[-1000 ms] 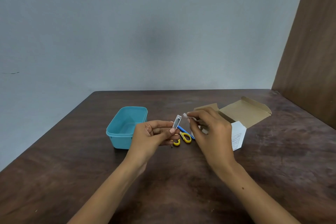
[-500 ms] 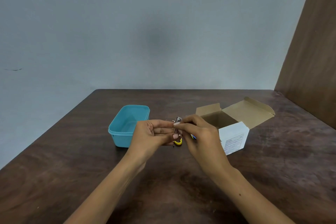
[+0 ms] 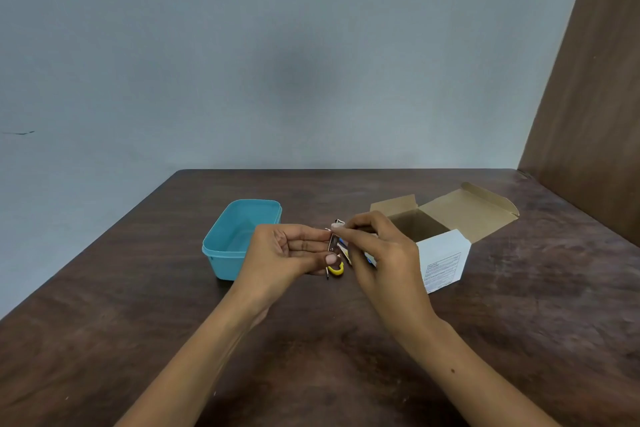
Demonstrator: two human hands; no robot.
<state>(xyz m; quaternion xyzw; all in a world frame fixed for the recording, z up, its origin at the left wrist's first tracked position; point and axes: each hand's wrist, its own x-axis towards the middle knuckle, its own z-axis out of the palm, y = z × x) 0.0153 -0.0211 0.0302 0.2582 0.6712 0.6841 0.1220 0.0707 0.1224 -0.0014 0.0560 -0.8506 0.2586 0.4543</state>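
Okay, status: the nail clipper (image 3: 333, 242) is off the table (image 3: 519, 322), held in the gap between your two hands, roughly centre of the work area.

- Axis: the clipper's long axis runs near upright, top end tipped slightly away from you and to the right. Its top sits at your right fingertips (image 3: 341, 226), its lower end by your left thumb (image 3: 330, 258).
- Left hand (image 3: 291, 253): palm turned up and inward, fingers curled, thumb pressed against the clipper's lower part. This is the anchoring grip.
- Right hand (image 3: 377, 253): comes in from the right, fingers bunched narrow, pinching the top end. Can't tell whether it has the lever or the body; too small.
- Both hands are equally close, both touching it.

Below the clipper, scissors (image 3: 336, 270) lie on the table, only a yellow handle loop and a bit of blue showing. Teal container (image 3: 221, 267) is just left of your left hand, open cardboard box (image 3: 445, 260) just right of your right hand.

My read: whatever comes next, rotation or handover, pivots about that upright axis. Keep the left thumb planted, or the clipper drops onto the scissors.
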